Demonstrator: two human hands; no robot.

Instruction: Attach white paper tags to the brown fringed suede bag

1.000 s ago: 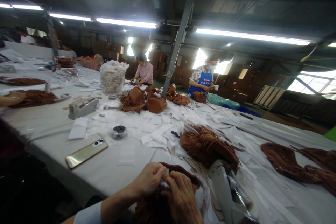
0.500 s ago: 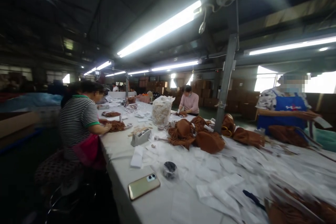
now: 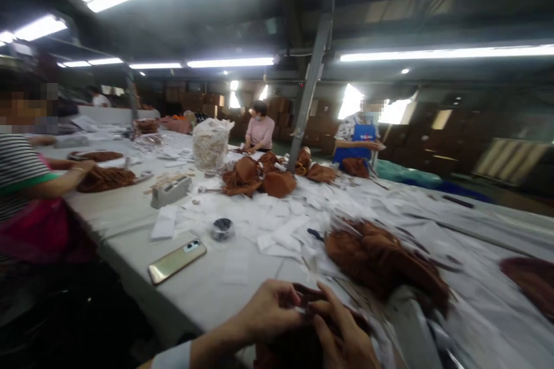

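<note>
My left hand (image 3: pixel 268 311) and my right hand (image 3: pixel 341 331) meet at the bottom middle of the view, both pinched on a brown fringed bag (image 3: pixel 298 346) that lies against the table's near edge. The fingertips touch at the bag's top; any small part between them is too blurred to make out. A heap of more brown fringed bags (image 3: pixel 381 259) lies just beyond my right hand.
A gold phone (image 3: pixel 177 260) and a small tape roll (image 3: pixel 222 228) lie left of my hands on the white table (image 3: pixel 130 216), amid scattered white paper slips. A tape dispenser (image 3: pixel 170 190), a filled clear sack (image 3: pixel 210 144) and other bags stand farther off. Three co-workers sit or stand around it.
The view swung left toward the striped-shirt co-worker half a second ago, then came back down and right, so my hands on the bag show again.
</note>
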